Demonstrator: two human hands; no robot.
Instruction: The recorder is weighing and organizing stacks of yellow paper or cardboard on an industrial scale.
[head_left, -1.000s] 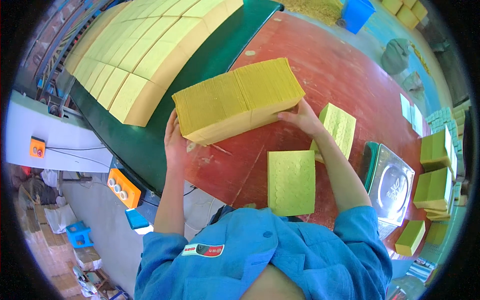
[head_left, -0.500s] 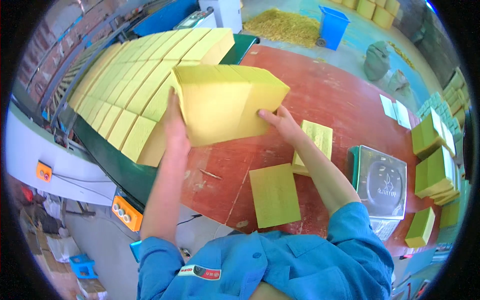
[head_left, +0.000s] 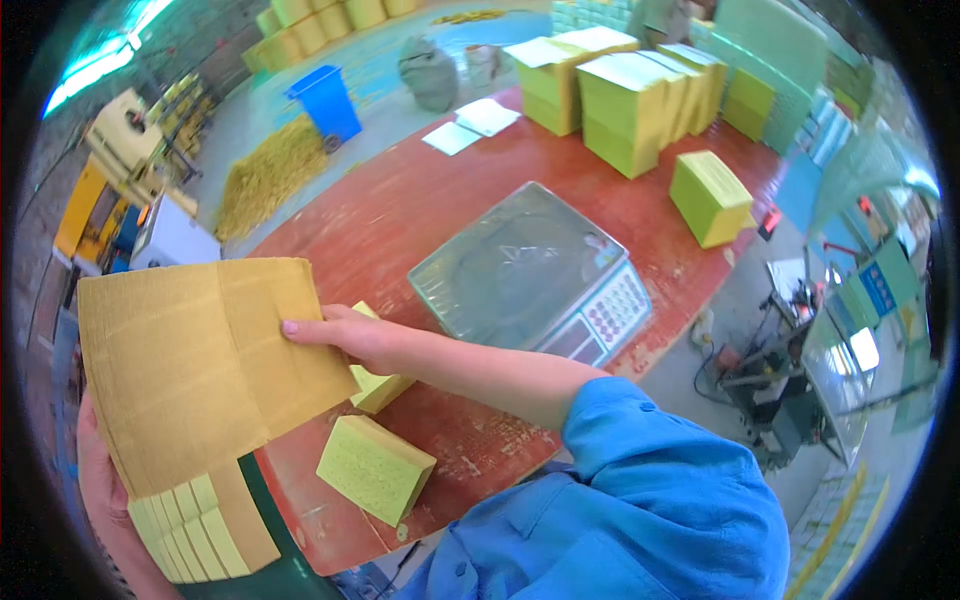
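A thick block of stacked yellow paper is held up at the left, its broad side toward me. My left hand supports its left edge from outside, mostly behind it, with the fingers hidden. At the other end my right hand grips the block, thumb flat on the near face and fingers behind. Below it on the red table lie two smaller yellow paper blocks; the nearer block shows whole, and the farther block is partly covered by my right hand and forearm.
An electronic scale with a keypad stands mid-table. Several tall yellow stacks topped with white sheets and a single block stand at the far right. Rows of yellow blocks rest at lower left. A blue bin is on the floor beyond.
My view has turned to the right, bringing the scale and far stacks toward the middle. Both hands still hold the paper block, which now appears farther left and lower, its broad side facing me.
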